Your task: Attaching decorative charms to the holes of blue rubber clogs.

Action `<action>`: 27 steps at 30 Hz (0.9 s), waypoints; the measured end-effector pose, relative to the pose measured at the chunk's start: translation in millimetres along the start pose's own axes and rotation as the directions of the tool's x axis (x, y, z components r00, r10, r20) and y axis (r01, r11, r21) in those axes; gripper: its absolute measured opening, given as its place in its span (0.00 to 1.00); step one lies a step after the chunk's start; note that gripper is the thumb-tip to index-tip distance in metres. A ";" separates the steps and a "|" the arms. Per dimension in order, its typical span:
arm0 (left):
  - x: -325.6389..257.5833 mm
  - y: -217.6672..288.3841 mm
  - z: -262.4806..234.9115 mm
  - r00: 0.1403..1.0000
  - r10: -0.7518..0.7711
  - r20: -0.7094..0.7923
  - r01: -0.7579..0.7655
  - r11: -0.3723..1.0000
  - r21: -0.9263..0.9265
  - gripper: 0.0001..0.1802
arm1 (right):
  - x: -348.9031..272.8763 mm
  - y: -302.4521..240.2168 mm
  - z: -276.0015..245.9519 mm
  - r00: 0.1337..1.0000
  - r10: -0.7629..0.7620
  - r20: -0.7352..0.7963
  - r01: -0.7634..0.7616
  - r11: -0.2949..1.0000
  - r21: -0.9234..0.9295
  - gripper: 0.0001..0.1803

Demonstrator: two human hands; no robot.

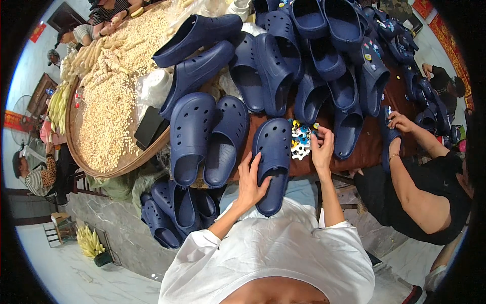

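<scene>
A navy clog (pixel 273 152) stands nearly upright in front of my white shirt, toe pointing away from me. My left hand (pixel 250 180) is closed around its left side, thumb at the foot opening. Just right of the clog lies a pile of small shoe charms (pixel 300 142) in white, blue, yellow and black. At the pile's right edge my right hand (pixel 322 149) has its fingers curled in a pinch on a small charm, mostly hidden by the fingertips. Two more navy clogs (pixel 190 137) rest side by side left of the held one.
Many navy clogs (pixel 273 66) are heaped across the brown table (pixel 324 163). On the left, a round tray (pixel 76 147) holds pale kernels, with a black phone (pixel 150 127) on its rim. More clogs (pixel 169 207) hang below. A co-worker's hands (pixel 400 124) handle a clog at right.
</scene>
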State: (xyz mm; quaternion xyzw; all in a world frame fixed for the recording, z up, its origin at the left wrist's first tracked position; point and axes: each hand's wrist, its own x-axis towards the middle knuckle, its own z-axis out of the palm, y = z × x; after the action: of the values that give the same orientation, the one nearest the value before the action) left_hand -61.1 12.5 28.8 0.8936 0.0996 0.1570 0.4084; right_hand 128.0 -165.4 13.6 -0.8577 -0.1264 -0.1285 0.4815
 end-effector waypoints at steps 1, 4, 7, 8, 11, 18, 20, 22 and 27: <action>-2.0 -1.5 3.4 0.997 -0.072 -0.004 0.072 0.997 -0.016 0.45 | 0.2 -6.4 0.7 0.992 -0.113 -0.060 0.105 0.986 -0.129 0.08; -8.6 -6.0 8.9 0.984 -0.175 0.018 0.176 0.981 -0.086 0.45 | -8.9 -29.4 0.4 0.999 -0.039 0.010 0.037 0.995 0.096 0.08; -10.0 -7.2 13.7 0.982 -0.183 -0.045 0.172 0.967 -0.190 0.43 | -30.5 -56.1 1.0 0.986 -0.019 0.163 -0.004 0.989 0.145 0.08; -8.8 -8.1 12.2 0.984 -0.171 -0.053 0.156 0.963 -0.218 0.42 | -37.3 -62.1 1.6 0.978 -0.049 0.204 0.021 0.991 0.134 0.07; -6.0 0.3 -0.3 0.986 -0.155 -0.066 0.132 0.952 -0.276 0.41 | -50.2 -73.6 5.6 0.954 -0.241 0.177 0.215 0.965 0.152 0.06; 38.0 21.9 -58.2 0.966 -0.078 -0.249 0.011 0.966 -0.258 0.36 | -14.9 -76.1 20.9 0.975 -0.156 0.158 0.126 0.975 0.185 0.08; 65.9 26.4 -78.2 0.964 -0.027 -0.265 -0.044 0.966 -0.255 0.33 | -4.8 -67.8 41.4 0.967 -0.121 0.222 0.065 0.968 0.244 0.11; 98.0 21.7 -96.3 0.962 0.037 -0.271 -0.083 0.984 -0.159 0.32 | 3.0 -62.2 67.9 0.959 -0.181 0.217 0.142 0.973 0.183 0.17; 180.4 23.1 -130.4 0.941 0.190 -0.281 -0.190 0.981 0.025 0.30 | -0.5 -61.1 98.5 0.947 -0.280 0.156 0.287 0.958 -0.022 0.27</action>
State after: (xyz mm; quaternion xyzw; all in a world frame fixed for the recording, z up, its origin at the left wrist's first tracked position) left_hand 60.8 143.9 162.8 0.8672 0.0699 0.3213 0.3740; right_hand 116.5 -50.1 12.3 -0.8484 -0.2815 -0.1338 0.4278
